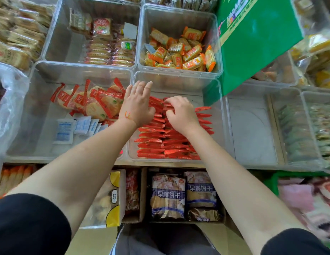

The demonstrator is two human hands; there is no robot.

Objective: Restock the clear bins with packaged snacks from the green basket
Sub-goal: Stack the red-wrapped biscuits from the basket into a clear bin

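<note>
Both hands work inside the middle clear bin (pixel 214 115), where red packets (pixel 151 140) stand on edge in two tight rows. The left hand (pixel 136 107) lies flat with fingers straight and spread, pressing the far end of the left row, while the right hand (pixel 180 115) has its fingers curled down onto the tops of the packets beside it, seemingly pinching a few into line. The rows look only loosely braced, so the likeliest slip is a domino lean: if the left hand lifts before the right has wedged its packets in, the far packets could fall flat into the bare stretch of bin behind them. Too hard a push could also crush the thin snacks or shove the bin against its neighbours. The green basket (pixel 271 183) sits low on the right, only its rim showing, well apart from both hands, so each refill likely means a reach across the bin's front wall. A green bag (pixel 256 39) leans over the bin's far right corner and may crowd that side. To the left, a bin holds round crackers (pixel 97 103) and white sachets (pixel 63 131); behind, another holds orange packets (pixel 180 50). Boxed biscuits (pixel 167 196) sit on the shelf below.
</note>
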